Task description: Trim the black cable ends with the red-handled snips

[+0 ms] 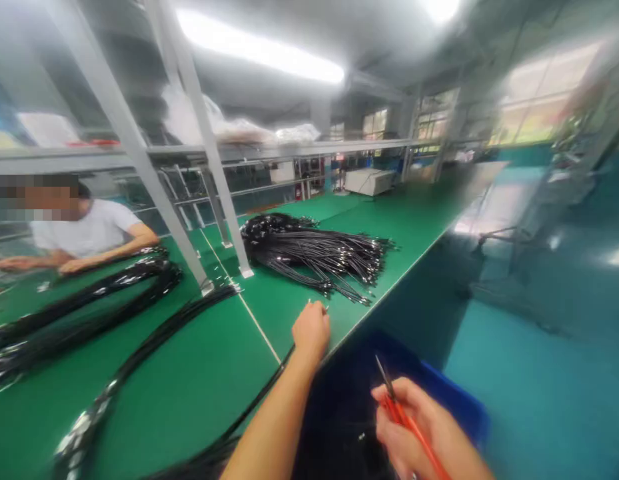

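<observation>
My left hand (312, 330) is closed over the green table near its front edge, gripping a thin black cable (269, 381). Small cable ends poke out above the fingers, and the cable trails down the table beside my forearm. My right hand (419, 417) holds a red-handled tool (400, 410) with a slim pointed metal tip. Whether it is scissors or pliers I cannot tell. It points up and away, apart from the cable, above a dark blue bin (459, 393). Just past my left hand lies a large bundle of black cables (319, 257) with shiny ends.
Looped black cable bundles (124, 367) cover the left of the green table (199, 380). Grey shelf posts (214, 160) stand on it. A co-worker (89, 230) sits on the far left side. Farther back is a white box (369, 181). The table edge drops to a blue-green floor.
</observation>
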`<state>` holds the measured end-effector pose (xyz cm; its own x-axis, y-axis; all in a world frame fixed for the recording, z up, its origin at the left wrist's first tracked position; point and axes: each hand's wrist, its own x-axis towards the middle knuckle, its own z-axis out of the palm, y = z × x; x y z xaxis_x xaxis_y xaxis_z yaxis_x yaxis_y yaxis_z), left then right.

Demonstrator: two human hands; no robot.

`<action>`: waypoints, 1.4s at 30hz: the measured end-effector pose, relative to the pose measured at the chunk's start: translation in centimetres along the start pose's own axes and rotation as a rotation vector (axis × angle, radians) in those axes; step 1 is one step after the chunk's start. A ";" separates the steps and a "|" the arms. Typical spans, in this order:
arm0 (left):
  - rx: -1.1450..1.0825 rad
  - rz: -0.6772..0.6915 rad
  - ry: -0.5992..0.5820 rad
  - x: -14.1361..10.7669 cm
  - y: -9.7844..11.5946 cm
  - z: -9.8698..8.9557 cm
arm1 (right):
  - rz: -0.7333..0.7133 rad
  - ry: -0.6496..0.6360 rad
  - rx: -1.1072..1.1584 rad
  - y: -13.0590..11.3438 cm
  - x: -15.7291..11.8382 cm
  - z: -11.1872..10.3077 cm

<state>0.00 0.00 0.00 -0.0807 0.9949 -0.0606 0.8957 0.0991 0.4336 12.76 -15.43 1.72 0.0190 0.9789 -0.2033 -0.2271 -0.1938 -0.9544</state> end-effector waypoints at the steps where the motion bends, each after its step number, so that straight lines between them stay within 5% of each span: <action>1: -0.006 -0.016 -0.011 0.6 0.3 0.1 | 0.024 0.026 -0.024 0.3 0.0 -0.2; 6: -0.123 0.042 -0.066 0.7 1.8 -0.5 | -0.009 0.142 0.020 0.8 0.5 -1.6; 13: -0.539 0.374 -0.229 -9.0 0.5 -3.6 | -0.140 0.298 0.175 -0.2 1.0 -1.5; 17: -1.098 0.283 -0.478 -12.4 -1.0 -3.5 | -0.098 0.265 0.245 -0.8 0.0 0.0; 21: -1.243 0.202 -0.600 -13.2 -1.4 -2.7 | -0.074 0.282 0.350 -1.4 -1.0 1.1; 28: -1.117 0.260 -0.551 -13.9 -1.6 -2.0 | -0.080 0.310 0.338 -1.6 -1.4 1.6; 35: -0.880 0.303 -0.305 -15.1 -0.4 -2.9 | -0.156 0.361 0.269 -1.7 -1.4 1.4; 38: -0.942 0.238 -0.348 -14.9 -0.5 -3.2 | -0.178 0.391 0.167 -1.9 -1.3 0.6; 42: -1.089 0.161 -0.364 -14.3 -1.0 -3.8 | -0.076 0.211 -0.116 -1.7 -2.0 -0.6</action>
<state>-1.39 -14.24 3.91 0.2888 0.9508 -0.1124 0.0189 0.1117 0.9936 13.73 -17.14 3.64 0.2371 0.9583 -0.1595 -0.1039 -0.1382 -0.9849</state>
